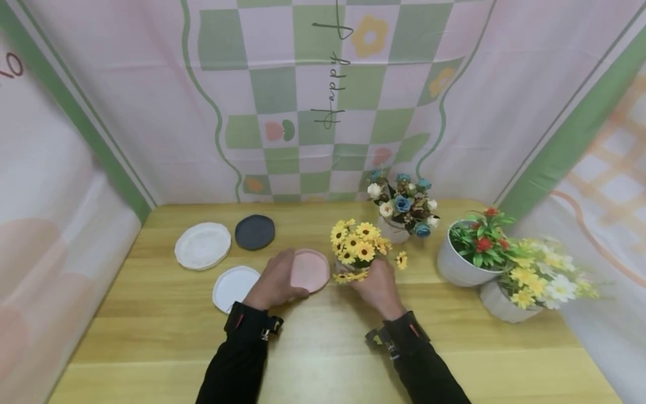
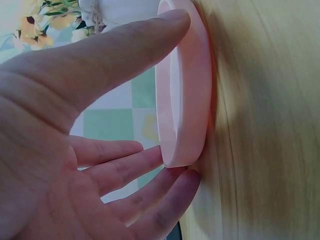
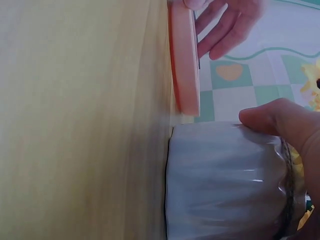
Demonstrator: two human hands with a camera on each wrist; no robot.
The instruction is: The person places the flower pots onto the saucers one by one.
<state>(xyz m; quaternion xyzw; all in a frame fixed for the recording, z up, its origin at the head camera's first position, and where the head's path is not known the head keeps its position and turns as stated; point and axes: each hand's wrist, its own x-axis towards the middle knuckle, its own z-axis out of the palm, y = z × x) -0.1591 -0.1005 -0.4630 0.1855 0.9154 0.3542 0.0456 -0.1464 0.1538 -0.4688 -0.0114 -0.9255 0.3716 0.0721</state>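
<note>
A round pink saucer (image 1: 312, 270) lies on the wooden table, its low rim turned to the camera in the left wrist view. My left hand (image 1: 275, 280) holds it from the left, thumb (image 2: 175, 22) on the rim and fingertips at the other side. Just right of the saucer stands a pot of yellow daisies (image 1: 359, 244). My right hand (image 1: 381, 285) grips this pot near its top; the right wrist view shows a glossy white ribbed pot (image 3: 225, 180) with a dark cord round the upper end. Pot and saucer are close together.
On the left lie a white scalloped saucer (image 1: 203, 246), a black saucer (image 1: 254, 232) and a plain white saucer (image 1: 233, 287). Behind the daisies stands a pot of blue roses (image 1: 402, 205). Red flowers (image 1: 483, 243) and yellow-white flowers (image 1: 547, 280) stand potted on the right. A patterned curtain (image 1: 313, 101) hangs behind.
</note>
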